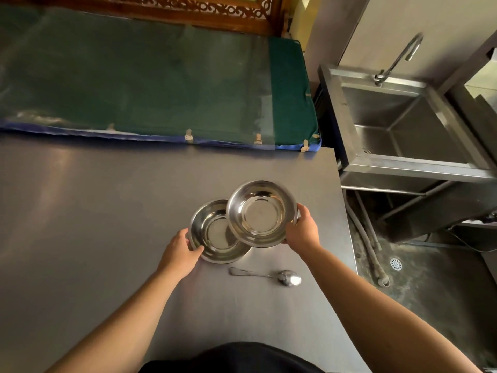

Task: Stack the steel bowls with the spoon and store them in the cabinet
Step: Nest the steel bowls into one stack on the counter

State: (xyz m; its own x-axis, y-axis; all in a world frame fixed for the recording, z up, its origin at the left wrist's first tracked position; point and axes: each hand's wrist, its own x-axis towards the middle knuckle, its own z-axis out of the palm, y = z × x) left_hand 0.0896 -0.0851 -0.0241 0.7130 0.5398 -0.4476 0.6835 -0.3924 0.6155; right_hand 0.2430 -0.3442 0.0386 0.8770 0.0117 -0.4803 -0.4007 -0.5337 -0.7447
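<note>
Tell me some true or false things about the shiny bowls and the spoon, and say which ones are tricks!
1. The right hand holds a bowl overlapping the other bowl. True.
2. The spoon lies inside a bowl. False: it lies on the table, nearer the person than the bowls.
3. The left hand grips the lower bowl's rim. True.
4. Water runs from the tap. False: none shows.

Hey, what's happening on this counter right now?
A person is stacking two steel bowls. The right hand holds one bowl raised and tilted over the other bowl, which the left hand steadies on the grey counter. A spoon lies untouched nearer the person.
</note>
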